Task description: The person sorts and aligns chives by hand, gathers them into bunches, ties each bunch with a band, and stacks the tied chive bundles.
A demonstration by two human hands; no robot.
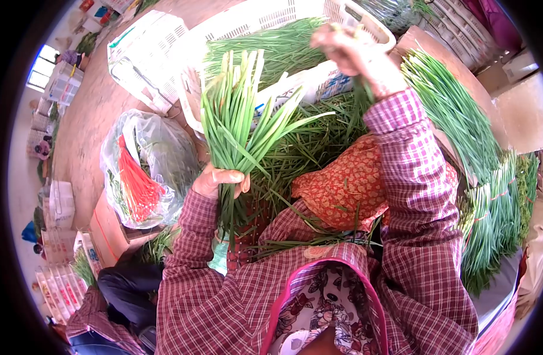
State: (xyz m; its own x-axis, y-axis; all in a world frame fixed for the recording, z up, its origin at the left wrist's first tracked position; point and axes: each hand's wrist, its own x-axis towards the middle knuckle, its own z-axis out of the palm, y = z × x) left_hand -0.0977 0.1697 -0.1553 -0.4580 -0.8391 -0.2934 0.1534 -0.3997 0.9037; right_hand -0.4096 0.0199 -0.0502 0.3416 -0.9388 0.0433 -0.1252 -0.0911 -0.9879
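Observation:
My left hand (221,180) is wrapped round a bunch of garlic chives (239,124), its pale cut ends fanned upward and its leaf tips hanging below the fist. Raised at the upper right, my right hand (360,56) is smeared by motion over the rim of a white plastic basket (372,36). Some green leaves dangle near its wrist, but whether the fingers hold anything I cannot tell. Chives (283,44) fill the basket behind the bunch. Loose leaves (318,130) are heaped between the basket and my lap, which has an orange flowered cloth (342,183) over it.
At left, a clear plastic bag (180,145) holds red ties (138,183). A white crate (144,56) stands behind it. Loose chives (451,112) lie on the right, with tied bundles (493,219) nearer me. Another person's dark-trousered leg (126,293) is at lower left.

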